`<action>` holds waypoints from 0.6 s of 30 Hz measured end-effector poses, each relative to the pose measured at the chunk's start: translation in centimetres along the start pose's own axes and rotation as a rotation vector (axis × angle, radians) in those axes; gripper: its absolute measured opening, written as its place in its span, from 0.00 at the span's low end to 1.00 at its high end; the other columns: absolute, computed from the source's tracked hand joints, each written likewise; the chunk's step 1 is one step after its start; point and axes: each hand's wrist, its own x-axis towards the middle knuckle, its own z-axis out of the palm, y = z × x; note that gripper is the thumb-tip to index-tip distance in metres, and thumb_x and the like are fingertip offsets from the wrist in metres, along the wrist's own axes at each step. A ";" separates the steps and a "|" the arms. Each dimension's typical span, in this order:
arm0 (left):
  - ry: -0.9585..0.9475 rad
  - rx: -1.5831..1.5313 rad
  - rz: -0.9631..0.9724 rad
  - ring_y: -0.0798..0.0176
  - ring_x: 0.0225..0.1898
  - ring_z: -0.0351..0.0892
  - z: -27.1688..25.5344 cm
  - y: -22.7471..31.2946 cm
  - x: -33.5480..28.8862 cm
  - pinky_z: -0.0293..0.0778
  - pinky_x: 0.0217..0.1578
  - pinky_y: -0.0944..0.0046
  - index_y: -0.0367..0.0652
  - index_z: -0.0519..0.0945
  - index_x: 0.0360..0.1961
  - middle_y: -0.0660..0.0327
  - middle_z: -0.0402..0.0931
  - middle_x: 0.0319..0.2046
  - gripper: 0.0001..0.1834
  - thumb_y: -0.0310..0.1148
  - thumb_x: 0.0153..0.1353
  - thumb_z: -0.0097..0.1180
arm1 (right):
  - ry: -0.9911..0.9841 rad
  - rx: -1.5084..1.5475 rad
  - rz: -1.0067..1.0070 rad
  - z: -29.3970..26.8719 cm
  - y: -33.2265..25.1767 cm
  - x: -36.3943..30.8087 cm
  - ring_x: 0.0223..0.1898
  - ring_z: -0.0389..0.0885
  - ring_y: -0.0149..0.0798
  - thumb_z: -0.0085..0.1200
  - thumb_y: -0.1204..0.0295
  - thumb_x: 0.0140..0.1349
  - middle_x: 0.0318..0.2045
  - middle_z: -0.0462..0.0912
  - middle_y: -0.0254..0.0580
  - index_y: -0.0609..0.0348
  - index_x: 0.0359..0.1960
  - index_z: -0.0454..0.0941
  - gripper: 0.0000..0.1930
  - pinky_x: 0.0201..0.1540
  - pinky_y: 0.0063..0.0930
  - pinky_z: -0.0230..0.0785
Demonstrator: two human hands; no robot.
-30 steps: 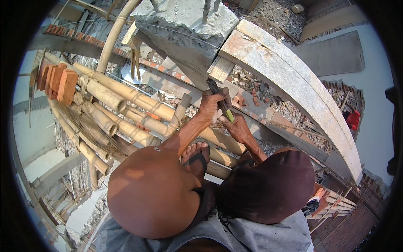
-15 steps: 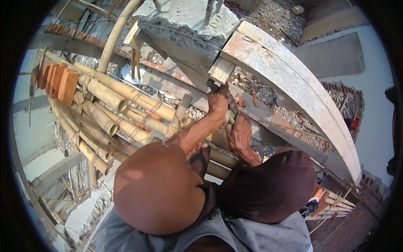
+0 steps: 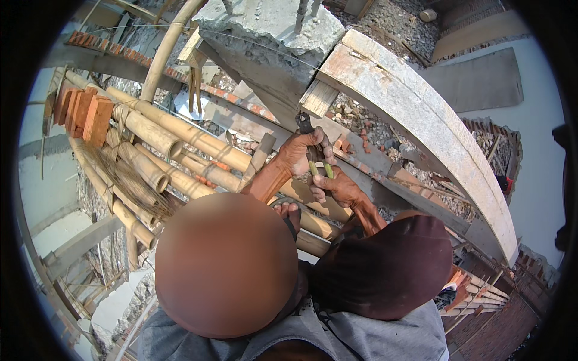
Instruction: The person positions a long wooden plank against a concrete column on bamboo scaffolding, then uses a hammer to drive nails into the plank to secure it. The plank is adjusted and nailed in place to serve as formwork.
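A pair of dark pincers (image 3: 305, 124) with yellow-green handle ends is held between my hands, its head up beside the end of a wooden block (image 3: 319, 98). My left hand (image 3: 297, 150) is closed around the upper part of the tool, just below its head. Lower down and to the right, my right hand (image 3: 342, 188) grips the handle ends, which stand slightly apart. The block lies against the underside of the rough concrete column (image 3: 265, 66). Whether the jaws bite on anything cannot be made out.
A long pale board (image 3: 421, 108) curves down to the right from the column. Bamboo poles (image 3: 198, 141) lie under me, with red bricks (image 3: 84, 115) stacked on them at the left. A thin string (image 3: 253, 45) crosses ahead. Rubble lies below.
The pincers' handles have spread apart. My left hand has shifted slightly down and left, uncovering more of the tool's head; my right hand has turned and its fingers now show around the handles.
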 end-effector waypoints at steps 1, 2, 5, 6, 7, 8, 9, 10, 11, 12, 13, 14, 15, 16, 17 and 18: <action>-0.080 -0.037 -0.002 0.60 0.26 0.73 0.1 0.1 0.2 0.75 0.33 0.55 0.43 0.72 0.27 0.60 0.71 0.21 0.15 0.42 0.60 0.60 | -0.051 0.068 -0.003 0.0 0.0 0.0 0.22 0.71 0.31 0.60 0.56 0.60 0.20 0.71 0.35 0.61 0.31 0.73 0.19 0.25 0.26 0.65; -0.158 -0.075 -0.007 0.61 0.23 0.71 0.3 0.1 0.2 0.75 0.32 0.56 0.43 0.71 0.26 0.61 0.70 0.20 0.15 0.41 0.61 0.59 | -0.065 0.105 0.017 0.0 0.0 0.1 0.22 0.71 0.32 0.61 0.56 0.59 0.20 0.72 0.36 0.62 0.32 0.73 0.19 0.25 0.27 0.65; 0.052 -0.081 -0.001 0.63 0.19 0.67 0.9 -0.2 -0.1 0.74 0.28 0.57 0.42 0.71 0.27 0.63 0.64 0.17 0.12 0.36 0.64 0.55 | -0.110 0.180 0.025 -0.1 0.2 0.3 0.23 0.71 0.33 0.62 0.57 0.58 0.22 0.72 0.37 0.63 0.37 0.73 0.20 0.26 0.28 0.66; 0.111 -0.087 0.001 0.63 0.19 0.67 1.1 -0.3 -0.1 0.74 0.27 0.58 0.42 0.71 0.27 0.63 0.64 0.17 0.11 0.35 0.64 0.54 | -0.113 0.164 0.018 -0.2 0.2 0.4 0.23 0.72 0.34 0.62 0.58 0.58 0.22 0.73 0.38 0.64 0.38 0.73 0.20 0.26 0.29 0.67; 0.183 -0.033 0.008 0.63 0.19 0.66 1.2 -0.4 0.0 0.73 0.27 0.58 0.43 0.71 0.26 0.64 0.63 0.16 0.11 0.35 0.64 0.54 | -0.128 0.147 0.008 -0.2 0.1 0.4 0.23 0.72 0.35 0.62 0.59 0.58 0.23 0.73 0.39 0.65 0.39 0.72 0.20 0.27 0.30 0.67; 0.255 0.023 0.016 0.63 0.18 0.66 1.4 -0.5 0.1 0.72 0.27 0.58 0.44 0.70 0.26 0.64 0.62 0.16 0.11 0.34 0.63 0.54 | 0.006 -0.033 -0.062 0.0 0.1 0.3 0.25 0.72 0.35 0.62 0.59 0.59 0.24 0.73 0.38 0.65 0.40 0.72 0.21 0.28 0.30 0.67; 0.304 0.074 0.040 0.63 0.18 0.65 1.6 -0.6 0.2 0.70 0.27 0.59 0.46 0.70 0.25 0.65 0.61 0.15 0.11 0.34 0.63 0.54 | 0.129 -0.213 -0.137 0.4 0.2 0.1 0.26 0.72 0.34 0.61 0.58 0.59 0.24 0.73 0.37 0.65 0.40 0.71 0.21 0.29 0.29 0.66; 0.356 0.086 0.046 0.63 0.18 0.65 1.8 -0.9 0.4 0.70 0.26 0.59 0.46 0.71 0.26 0.65 0.61 0.15 0.10 0.34 0.63 0.53 | 0.264 -0.403 -0.212 0.9 0.3 -0.1 0.27 0.72 0.33 0.61 0.58 0.59 0.24 0.73 0.36 0.65 0.41 0.71 0.21 0.30 0.29 0.66; 0.384 0.099 0.074 0.63 0.17 0.65 2.0 -1.2 0.6 0.70 0.25 0.59 0.45 0.72 0.27 0.65 0.61 0.15 0.08 0.34 0.63 0.53 | 0.496 -0.618 -0.165 1.4 0.4 -0.3 0.28 0.73 0.33 0.62 0.59 0.57 0.25 0.74 0.38 0.67 0.41 0.71 0.22 0.31 0.30 0.67; 0.402 0.123 0.123 0.63 0.17 0.65 2.2 -1.3 1.0 0.69 0.24 0.59 0.45 0.73 0.28 0.65 0.61 0.15 0.07 0.33 0.63 0.53 | 0.635 -0.864 -0.276 2.1 0.6 -0.7 0.28 0.75 0.39 0.62 0.64 0.56 0.25 0.75 0.43 0.69 0.43 0.70 0.22 0.33 0.32 0.68; 0.430 0.116 0.153 0.64 0.16 0.64 2.3 -1.4 1.4 0.69 0.22 0.58 0.44 0.75 0.31 0.65 0.61 0.15 0.05 0.33 0.63 0.54 | 0.763 -1.058 -0.369 3.0 1.1 -0.7 0.32 0.77 0.48 0.62 0.67 0.54 0.29 0.76 0.50 0.69 0.46 0.69 0.23 0.36 0.37 0.69; 0.441 0.111 0.225 0.64 0.15 0.64 2.6 -1.9 1.7 0.68 0.21 0.59 0.42 0.75 0.29 0.65 0.62 0.15 0.07 0.33 0.62 0.55 | 0.885 -1.258 -0.473 3.6 1.4 -0.6 0.36 0.78 0.58 0.62 0.70 0.52 0.33 0.77 0.56 0.69 0.49 0.69 0.24 0.39 0.42 0.70; 0.475 0.105 0.243 0.64 0.15 0.64 2.8 -2.2 2.0 0.68 0.21 0.60 0.42 0.75 0.29 0.65 0.62 0.14 0.08 0.34 0.62 0.55 | 0.967 -1.324 -0.508 3.9 1.6 -0.3 0.36 0.78 0.59 0.61 0.72 0.52 0.33 0.77 0.56 0.68 0.49 0.68 0.24 0.40 0.44 0.69; 0.527 0.105 0.249 0.64 0.15 0.65 2.8 -2.4 2.3 0.67 0.21 0.62 0.41 0.75 0.27 0.65 0.63 0.14 0.10 0.35 0.62 0.57 | 1.027 -1.397 -0.509 3.9 1.7 0.0 0.36 0.78 0.59 0.61 0.73 0.51 0.33 0.77 0.55 0.67 0.50 0.68 0.25 0.40 0.46 0.69; 0.572 0.112 0.261 0.65 0.15 0.65 2.9 -2.7 2.5 0.67 0.20 0.64 0.40 0.75 0.25 0.65 0.64 0.14 0.13 0.36 0.61 0.59 | 1.088 -1.468 -0.508 3.7 1.8 0.4 0.36 0.78 0.60 0.60 0.75 0.50 0.32 0.76 0.55 0.67 0.51 0.67 0.25 0.40 0.47 0.69; 0.573 0.139 0.270 0.65 0.16 0.66 2.7 -2.7 2.6 0.66 0.21 0.64 0.40 0.75 0.25 0.64 0.66 0.15 0.13 0.37 0.61 0.59 | 1.020 -1.356 -0.443 3.3 1.8 0.6 0.37 0.78 0.60 0.60 0.75 0.51 0.32 0.76 0.55 0.66 0.50 0.67 0.25 0.40 0.47 0.69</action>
